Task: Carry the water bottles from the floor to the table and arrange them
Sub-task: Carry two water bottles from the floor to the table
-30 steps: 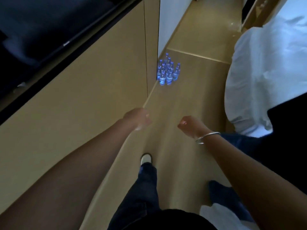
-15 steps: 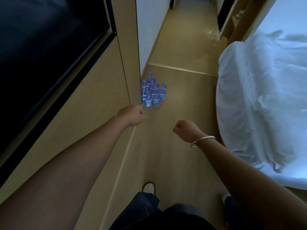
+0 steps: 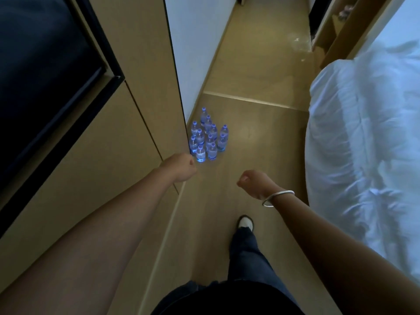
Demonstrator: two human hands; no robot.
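Observation:
Several small clear water bottles with blue caps (image 3: pixel 208 137) stand upright in a tight cluster on the tan floor, against the corner of the wooden panel. My left hand (image 3: pixel 180 167) is held out in front of me, fingers curled into a fist with nothing in it, just short of the nearest bottle. My right hand (image 3: pixel 254 183), with a silver bangle on the wrist, is also curled and holds nothing, lower and to the right of the cluster. No table is in view.
A wooden wall panel (image 3: pixel 102 155) with a dark screen (image 3: pixel 41 76) runs along my left. A bed with white sheets (image 3: pixel 363 144) fills the right side. The floor corridor (image 3: pixel 261 76) continues past the bottles. My foot (image 3: pixel 245 222) is forward.
I have walked toward the bottles, which now appear larger and closer. Both hands stay held out in front, curled and holding nothing.

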